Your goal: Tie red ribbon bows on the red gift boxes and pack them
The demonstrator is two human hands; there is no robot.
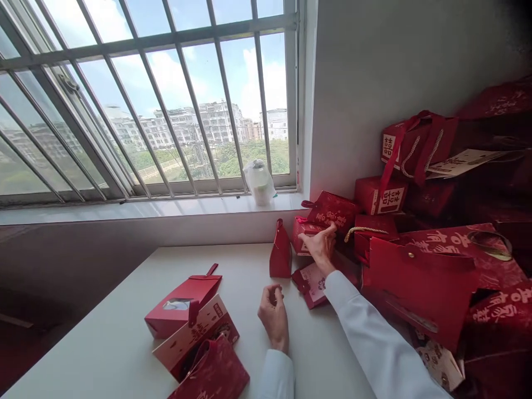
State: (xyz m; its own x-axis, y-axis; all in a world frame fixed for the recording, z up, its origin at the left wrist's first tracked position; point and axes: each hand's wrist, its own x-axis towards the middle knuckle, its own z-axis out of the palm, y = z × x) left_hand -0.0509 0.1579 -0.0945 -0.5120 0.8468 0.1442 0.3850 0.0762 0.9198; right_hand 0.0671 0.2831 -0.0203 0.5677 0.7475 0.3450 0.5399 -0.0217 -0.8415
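Observation:
My right hand (322, 246) reaches over the pile at the back of the table, its thumb and fingers spread apart. It lies in front of a small red gift box (303, 228) and a red gift bag (332, 208) with gold lettering; whether it touches them I cannot tell. My left hand (274, 317) hovers over the table with its fingers curled in loosely, and nothing shows in them. Just beyond it stands a narrow red gift bag (281, 255). Between the two hands lies a flat red-and-pink box (312, 284), partly covered by my right forearm.
At the left of the white table (120, 310) are a red box with a window (183, 302), a cream-and-red box (195, 335) and a dark red bag (218, 371). Large red bags (419, 282) heap up at right. A plastic-wrapped cup (260, 183) stands on the windowsill.

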